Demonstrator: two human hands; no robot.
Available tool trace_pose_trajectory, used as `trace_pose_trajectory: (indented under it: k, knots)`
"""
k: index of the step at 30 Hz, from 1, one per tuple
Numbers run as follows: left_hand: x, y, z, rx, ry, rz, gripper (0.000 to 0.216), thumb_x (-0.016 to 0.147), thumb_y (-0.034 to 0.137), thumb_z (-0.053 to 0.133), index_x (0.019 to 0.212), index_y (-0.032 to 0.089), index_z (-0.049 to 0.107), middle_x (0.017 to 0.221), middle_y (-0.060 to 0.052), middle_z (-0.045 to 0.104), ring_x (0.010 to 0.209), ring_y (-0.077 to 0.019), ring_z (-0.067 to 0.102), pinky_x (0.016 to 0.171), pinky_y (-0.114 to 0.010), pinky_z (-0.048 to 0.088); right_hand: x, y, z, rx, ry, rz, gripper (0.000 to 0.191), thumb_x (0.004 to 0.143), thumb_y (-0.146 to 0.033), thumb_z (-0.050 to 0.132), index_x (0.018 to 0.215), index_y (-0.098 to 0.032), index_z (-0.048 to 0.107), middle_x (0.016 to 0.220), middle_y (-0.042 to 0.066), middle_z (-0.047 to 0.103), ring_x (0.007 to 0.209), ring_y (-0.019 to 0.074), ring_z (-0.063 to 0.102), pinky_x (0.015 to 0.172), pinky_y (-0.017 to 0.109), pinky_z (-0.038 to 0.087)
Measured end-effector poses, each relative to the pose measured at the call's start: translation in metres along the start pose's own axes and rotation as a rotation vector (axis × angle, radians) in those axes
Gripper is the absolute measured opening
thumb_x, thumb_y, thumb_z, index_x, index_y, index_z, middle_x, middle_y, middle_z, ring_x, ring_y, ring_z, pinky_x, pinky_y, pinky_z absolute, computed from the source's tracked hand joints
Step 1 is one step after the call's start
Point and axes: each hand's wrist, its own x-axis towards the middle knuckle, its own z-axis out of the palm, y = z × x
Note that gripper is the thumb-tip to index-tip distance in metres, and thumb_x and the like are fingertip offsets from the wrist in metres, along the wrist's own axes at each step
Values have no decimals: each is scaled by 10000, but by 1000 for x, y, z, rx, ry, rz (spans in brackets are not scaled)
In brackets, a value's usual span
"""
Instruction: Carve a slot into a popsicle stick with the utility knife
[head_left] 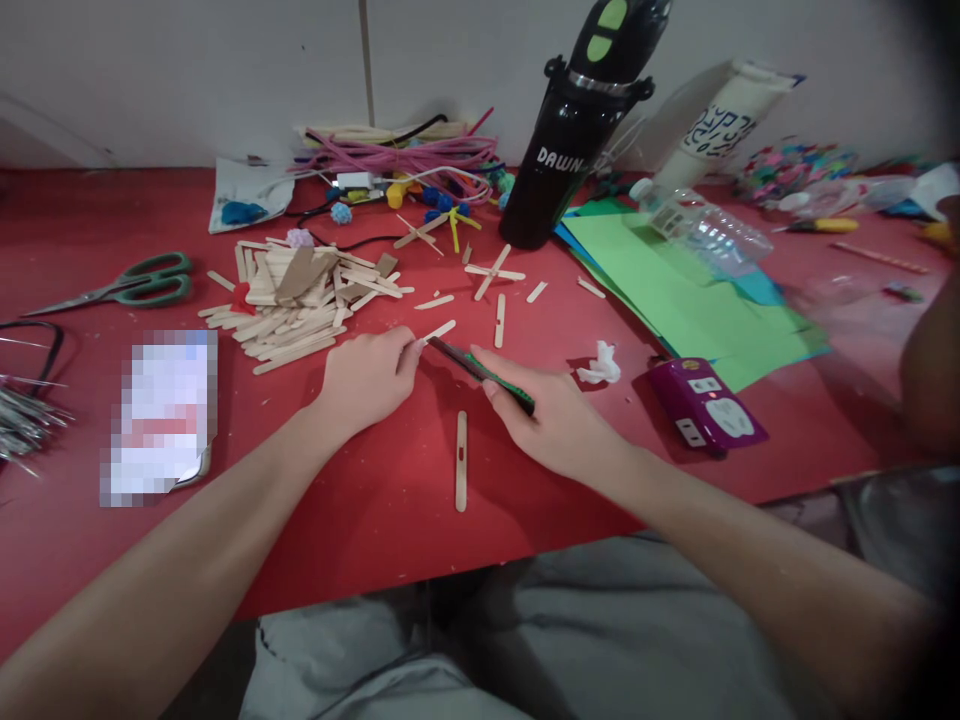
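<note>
My left hand (pixel 371 375) is closed on a wooden craft stick (pixel 441 331), whose end sticks out past the fingertips over the red table. In my right hand (pixel 559 420) is a dark utility knife with green edges (pixel 457 358). Its tip is close to the stick; whether it touches cannot be made out. Below my hands lies a craft stick with a small notch (pixel 461 470) in its middle. Another notched stick (pixel 499 320) lies beyond them, and two sticks form a cross (pixel 493 273) farther back.
A heap of craft sticks (pixel 300 315) lies left of centre, with scissors (pixel 150 280) and a phone (pixel 161 420) nearby. A black bottle (pixel 559 160), green paper (pixel 645 270), crumpled tissue (pixel 600 363) and purple power adapter (pixel 701 405) stand or lie rightward. Another person's arm (pixel 930 350) shows at right.
</note>
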Motion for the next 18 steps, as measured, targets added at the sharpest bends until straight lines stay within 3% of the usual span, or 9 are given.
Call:
trace_pose_trajectory:
  k: [11,18]
  knots:
    - [0,0,-1,-18,-7,-1,383,948,450,327,918,229,638,824,-66,706,796,-251,655,559,-306,318,1,-1,-1,1,-16,19,455,941,-218,445,1388,-219,524,1343,54,598,1212,251,584,1035,429,483]
    - [1,0,-1,-6,-5,8,388,948,453,320,912,229,635,817,-65,705,782,-254,652,547,-304,295,1,0,0,-6,-27,25,458,951,-238,426,1397,-176,510,1353,63,590,1224,238,574,1057,411,462]
